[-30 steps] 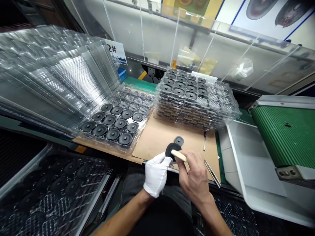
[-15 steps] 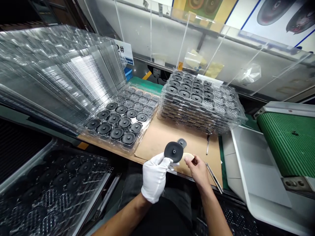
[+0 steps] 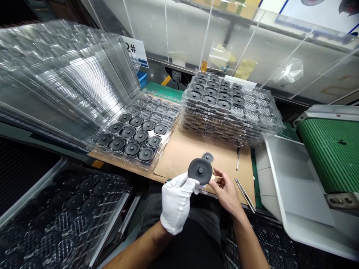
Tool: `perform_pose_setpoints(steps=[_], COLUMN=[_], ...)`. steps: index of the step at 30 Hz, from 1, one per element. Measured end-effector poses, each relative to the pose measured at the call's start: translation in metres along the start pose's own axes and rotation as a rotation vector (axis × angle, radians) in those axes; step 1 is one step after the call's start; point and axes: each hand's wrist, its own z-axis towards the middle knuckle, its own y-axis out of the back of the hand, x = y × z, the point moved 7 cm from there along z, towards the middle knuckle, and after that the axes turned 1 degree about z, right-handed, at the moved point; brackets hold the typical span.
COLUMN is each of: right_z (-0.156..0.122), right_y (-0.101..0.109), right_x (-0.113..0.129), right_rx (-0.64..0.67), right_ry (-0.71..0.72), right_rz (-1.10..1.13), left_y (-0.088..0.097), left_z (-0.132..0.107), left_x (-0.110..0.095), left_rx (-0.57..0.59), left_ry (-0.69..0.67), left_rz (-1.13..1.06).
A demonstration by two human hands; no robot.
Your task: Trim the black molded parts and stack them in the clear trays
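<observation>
My left hand (image 3: 177, 201) wears a white glove and holds a round dark grey disc (image 3: 200, 171) upright by its lower edge, face toward me. My bare right hand (image 3: 226, 190) sits just right of the disc, fingers curled near its rim; what they hold, if anything, is hidden. A second smaller disc (image 3: 208, 157) lies flat on the brown cardboard sheet (image 3: 185, 155) just beyond. A clear blister tray (image 3: 134, 134) partly filled with discs lies to the left.
A stack of clear trays with discs (image 3: 227, 108) stands at the back. Tweezers (image 3: 245, 194) and a thin tool (image 3: 238, 158) lie on the cardboard's right. A green conveyor belt (image 3: 331, 153) and white chute (image 3: 291, 186) are right. Empty lids (image 3: 61, 78) lean at left; another tray (image 3: 64, 213) is lower left.
The cream-coloured piece that my right hand pressed on the disc is no longer visible. The disc has turned to face me and risen slightly. My right hand drew back to the right.
</observation>
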Motion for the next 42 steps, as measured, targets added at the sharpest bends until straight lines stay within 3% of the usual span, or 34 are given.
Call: perform_pose_setpoints(steps=[4, 7, 10, 24, 29, 36, 42], right_z=[-0.019, -0.028, -0.031, -0.029, -0.028, -0.028, -0.031], right_y=[-0.010, -0.011, -0.014, -0.018, -0.022, -0.021, -0.014], right_x=[0.058, 0.086, 0.098, 0.101, 0.099, 0.098, 0.100], right_rx=[0.190, 0.169, 0.150, 0.118, 0.137, 0.076, 0.032], right_ry=[0.169, 0.259, 0.298, 0.331, 0.291, 0.301, 0.373], right_rz=[0.203, 0.211, 0.211, 0.252, 0.371, 0.410, 0.379], left_y=[-0.005, -0.008, -0.010, -0.013, -0.013, -0.005, -0.004], left_z=[-0.002, -0.003, -0.005, -0.007, -0.011, -0.017, -0.015], left_x=[0.002, 0.003, 0.006, 0.009, 0.016, 0.016, 0.018], left_rx=[0.054, 0.060, 0.067, 0.117, 0.105, 0.113, 0.081], left_ry=[0.057, 0.084, 0.110, 0.126, 0.131, -0.069, -0.091], left_rz=[-0.051, -0.072, -0.076, -0.143, -0.174, -0.149, -0.217])
